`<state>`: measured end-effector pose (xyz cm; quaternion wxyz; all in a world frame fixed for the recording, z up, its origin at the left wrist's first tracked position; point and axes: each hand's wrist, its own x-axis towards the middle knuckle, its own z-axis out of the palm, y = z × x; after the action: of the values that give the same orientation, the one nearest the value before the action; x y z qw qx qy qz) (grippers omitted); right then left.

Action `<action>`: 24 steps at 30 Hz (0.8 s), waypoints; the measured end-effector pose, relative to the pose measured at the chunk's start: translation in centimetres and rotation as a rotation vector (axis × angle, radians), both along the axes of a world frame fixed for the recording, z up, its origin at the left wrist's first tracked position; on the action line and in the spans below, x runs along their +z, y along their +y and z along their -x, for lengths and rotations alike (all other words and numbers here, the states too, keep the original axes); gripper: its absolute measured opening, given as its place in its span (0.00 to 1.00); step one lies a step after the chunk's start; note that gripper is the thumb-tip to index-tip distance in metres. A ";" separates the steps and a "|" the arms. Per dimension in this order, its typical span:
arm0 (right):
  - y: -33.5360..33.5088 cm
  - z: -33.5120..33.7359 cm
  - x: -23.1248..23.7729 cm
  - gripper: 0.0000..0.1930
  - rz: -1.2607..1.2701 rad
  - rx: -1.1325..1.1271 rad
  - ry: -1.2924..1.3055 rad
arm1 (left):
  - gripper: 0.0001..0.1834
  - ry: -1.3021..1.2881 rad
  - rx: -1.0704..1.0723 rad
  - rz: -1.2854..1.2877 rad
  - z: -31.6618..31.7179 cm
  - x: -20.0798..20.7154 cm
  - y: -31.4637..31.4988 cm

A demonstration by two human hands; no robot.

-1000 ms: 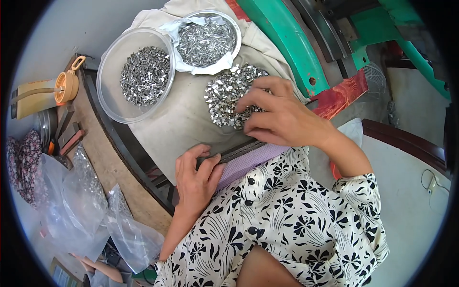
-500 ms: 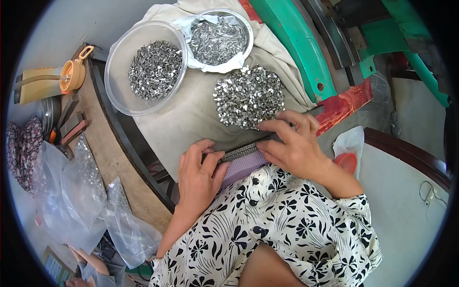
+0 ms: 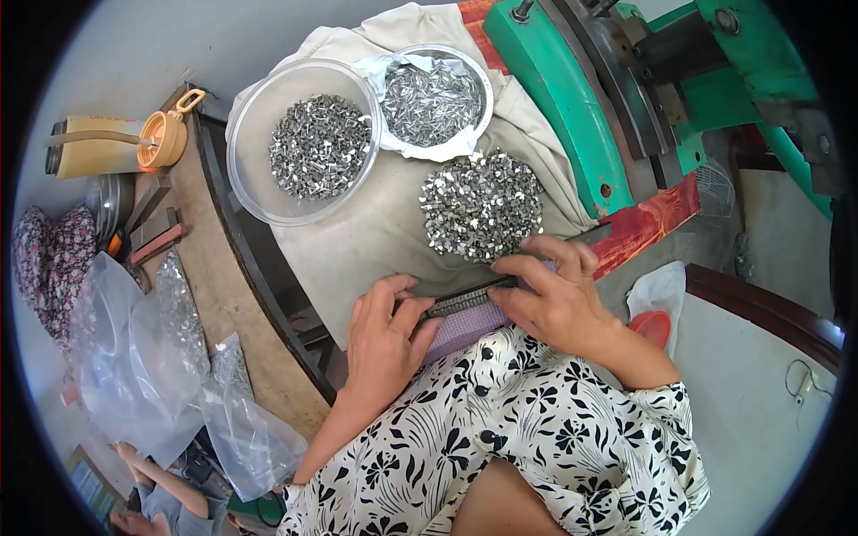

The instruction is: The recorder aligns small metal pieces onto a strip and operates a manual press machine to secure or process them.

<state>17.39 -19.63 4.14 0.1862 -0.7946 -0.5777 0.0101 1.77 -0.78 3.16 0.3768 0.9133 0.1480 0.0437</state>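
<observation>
A long narrow dark strip [image 3: 465,298] with a close row of small metal pieces along it lies across my lap, over a purple checked cloth [image 3: 471,322]. My left hand [image 3: 384,338] is closed round its left end, thumb on the near side and fingers on the far side. At the other end my right hand [image 3: 556,302] grips the strip with bent fingers; the fingertips partly hide what they touch. Just beyond the right fingertips a heap of small shiny metal pieces [image 3: 483,204] rests on a beige cloth [image 3: 357,255].
Behind the heap stand a clear plastic tub [image 3: 239,170] of small metal parts and a metal bowl [image 3: 487,98] holding thin metal pins. A green machine [image 3: 563,116] rises at the right. Plastic bags [image 3: 143,357] and an orange-lidded bottle [image 3: 163,138] are left; another person [image 3: 174,491] sits lower left.
The view has shifted, so the tub, bowl, heap and hands appear a little lower and farther right. Both hands keep their hold on the strip.
</observation>
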 end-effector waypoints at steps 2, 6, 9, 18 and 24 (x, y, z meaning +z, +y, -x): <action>0.1 -0.3 0.3 0.11 0.006 0.028 0.015 | 0.15 0.012 -0.001 0.011 0.1 0.0 -0.1; 0.6 -0.3 0.3 0.05 -0.046 0.021 0.026 | 0.15 0.016 0.014 0.001 0.0 0.0 -0.1; 0.5 -0.1 0.2 0.05 -0.041 0.014 -0.048 | 0.15 -0.005 0.015 0.004 -0.2 -0.2 -0.1; 0.4 -0.5 1.1 0.09 0.070 0.062 -0.017 | 0.16 -0.013 0.009 -0.001 0.0 -0.2 0.1; 0.9 -0.4 0.7 0.07 0.015 0.006 0.046 | 0.16 -0.007 0.013 0.023 -0.1 -0.2 0.2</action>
<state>17.81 -18.76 4.84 0.1935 -0.7940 -0.5754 0.0332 1.85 -0.63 2.92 0.3875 0.9078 0.1531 0.0478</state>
